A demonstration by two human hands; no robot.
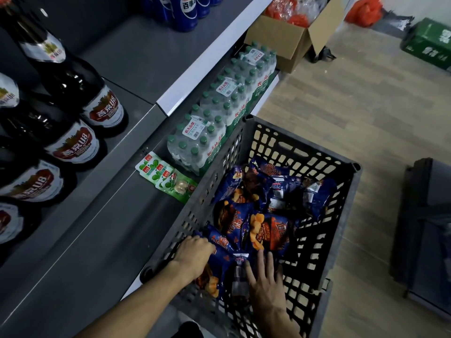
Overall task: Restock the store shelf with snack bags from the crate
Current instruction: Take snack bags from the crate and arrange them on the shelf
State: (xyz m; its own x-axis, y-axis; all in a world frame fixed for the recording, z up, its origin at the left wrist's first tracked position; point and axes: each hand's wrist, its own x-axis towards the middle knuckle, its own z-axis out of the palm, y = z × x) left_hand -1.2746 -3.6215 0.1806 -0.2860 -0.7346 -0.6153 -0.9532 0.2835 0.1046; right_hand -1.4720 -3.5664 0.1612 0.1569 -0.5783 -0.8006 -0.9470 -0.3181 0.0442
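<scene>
A grey slatted plastic crate (346, 181) stands on the floor against the shelf unit, holding several dark blue snack bags (268, 230) with orange print. My left hand (192, 254) reaches into the crate's near left corner and grips a blue snack bag (220, 262) there. My right hand (266, 281) lies with straight spread fingers on another blue bag (240, 272) at the crate's near side. The grey lower shelf (102, 245) lies to the left of the crate, with green snack packets (166, 178) on it.
Shrink-wrapped packs of water bottles (219, 123) fill the lower shelf beyond the green packets. Beer bottles (73, 142) and blue cola bottles (188, 11) stand on the upper shelves. A cardboard box (288, 40), a green carton (429, 42) and a dark cabinet (424, 228) sit on the wooden floor.
</scene>
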